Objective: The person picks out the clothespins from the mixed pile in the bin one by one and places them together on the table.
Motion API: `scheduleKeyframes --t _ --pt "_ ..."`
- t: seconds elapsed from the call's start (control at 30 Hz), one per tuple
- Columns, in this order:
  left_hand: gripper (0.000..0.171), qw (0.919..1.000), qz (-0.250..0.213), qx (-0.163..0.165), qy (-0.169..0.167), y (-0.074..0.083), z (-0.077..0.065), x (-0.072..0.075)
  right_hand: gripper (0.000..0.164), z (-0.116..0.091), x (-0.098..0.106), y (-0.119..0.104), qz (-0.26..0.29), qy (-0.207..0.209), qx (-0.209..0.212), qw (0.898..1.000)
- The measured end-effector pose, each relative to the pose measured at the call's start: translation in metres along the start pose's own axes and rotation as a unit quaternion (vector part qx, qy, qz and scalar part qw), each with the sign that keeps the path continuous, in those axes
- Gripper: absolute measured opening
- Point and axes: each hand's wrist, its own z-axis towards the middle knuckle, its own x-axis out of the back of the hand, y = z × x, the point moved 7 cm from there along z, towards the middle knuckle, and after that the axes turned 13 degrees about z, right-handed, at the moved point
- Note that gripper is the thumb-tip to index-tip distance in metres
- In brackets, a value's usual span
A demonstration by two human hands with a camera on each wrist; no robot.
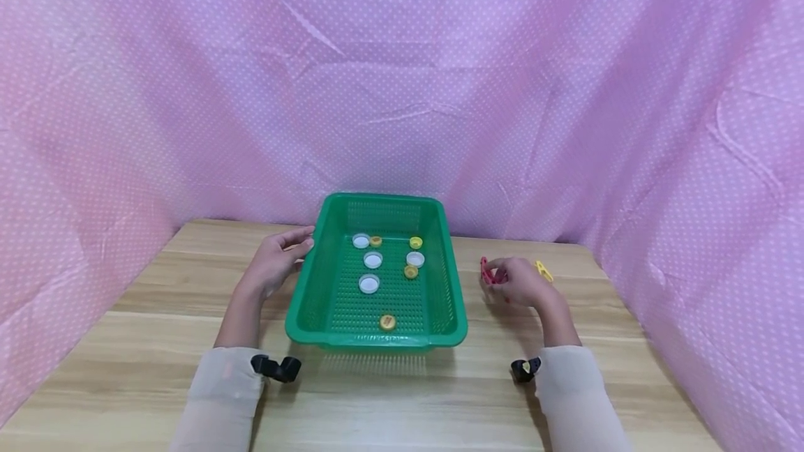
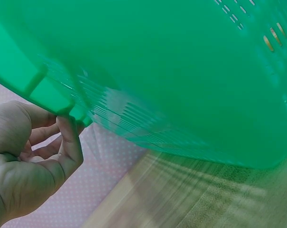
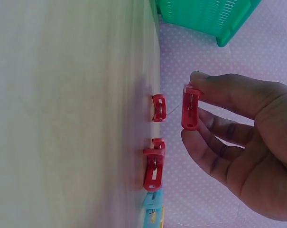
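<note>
A green plastic basket (image 1: 453, 284) stands on the wooden table in the head view, with bottle caps spread over its perforated floor. My left hand (image 1: 273, 267) is at its left side; in the left wrist view its thumb and finger pinch the basket's rim (image 2: 43, 92). My right hand (image 1: 524, 283) is to the right of the basket. Between its thumb and fingertips it holds a red clothespin (image 3: 190, 109), seen above the table in the right wrist view. Other red clothespins (image 3: 154, 168) lie on the table beneath that hand.
The basket holds several white caps (image 1: 369, 284), a yellow cap (image 1: 416, 243) and a few gold caps (image 1: 387, 323). A yellow clothespin (image 1: 544, 270) lies beyond my right hand, and a light blue clothespin (image 3: 153, 202) shows in the right wrist view. A pink dotted curtain (image 1: 402, 89) surrounds the table.
</note>
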Motion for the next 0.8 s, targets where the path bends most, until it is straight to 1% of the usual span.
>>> scheduleKeyframes --t 0.1,0.2,0.33,0.57,0.8 --pt "0.050 1.0000 0.002 0.001 -0.001 -0.002 0.000 0.000 0.040 0.001 -0.006 0.006 0.006 -0.012 -0.016 1.000" --pt "0.050 1.0000 0.000 0.001 0.000 -0.004 0.001 -0.001 0.041 0.002 -0.009 0.010 0.000 -0.020 -0.022 1.000" --pt "0.049 1.0000 0.000 0.000 0.000 -0.003 0.001 -0.001 0.041 0.002 -0.011 0.013 -0.002 -0.028 -0.032 0.999" --pt "0.048 1.0000 -0.004 -0.006 0.001 0.000 0.000 0.000 0.036 -0.001 -0.011 0.014 0.004 -0.030 -0.069 0.997" --pt "0.049 1.0000 -0.002 -0.009 -0.001 0.000 0.001 0.000 0.038 -0.002 -0.010 0.009 -0.003 -0.030 -0.063 0.998"
